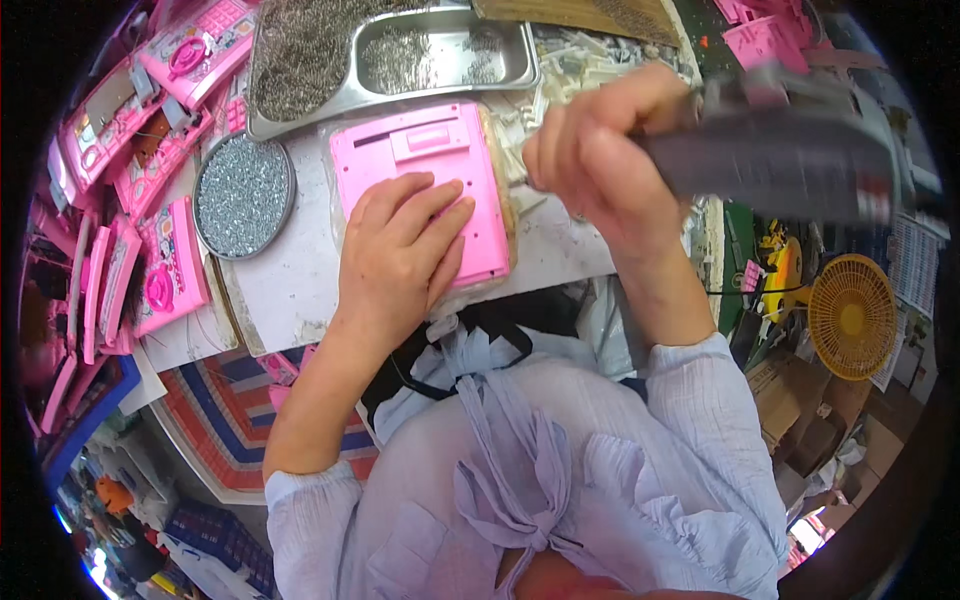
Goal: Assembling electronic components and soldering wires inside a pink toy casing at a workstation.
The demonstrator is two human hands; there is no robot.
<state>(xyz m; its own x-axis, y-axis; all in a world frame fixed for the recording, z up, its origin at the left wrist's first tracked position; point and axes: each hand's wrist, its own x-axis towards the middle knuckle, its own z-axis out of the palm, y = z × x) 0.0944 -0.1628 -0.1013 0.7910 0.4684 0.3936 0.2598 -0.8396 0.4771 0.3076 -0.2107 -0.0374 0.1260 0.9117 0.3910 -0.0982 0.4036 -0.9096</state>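
Here, left hand [400, 250]: flat, fingers spread, pinning pink casing [425, 190] steady.
Right hand [600, 165]: at 2 o'clock, clamped on blurred grey power tool [775, 150].
Round screw dish [243, 195]: at 9 o'clock, within reach.

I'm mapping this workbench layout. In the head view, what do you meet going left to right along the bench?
Stack of pink plastic toy units → round metal tin of small silver screws → left hand pressing on the pink plastic casing → right hand gripping a dark grey power screwdriver → yellow round fan.
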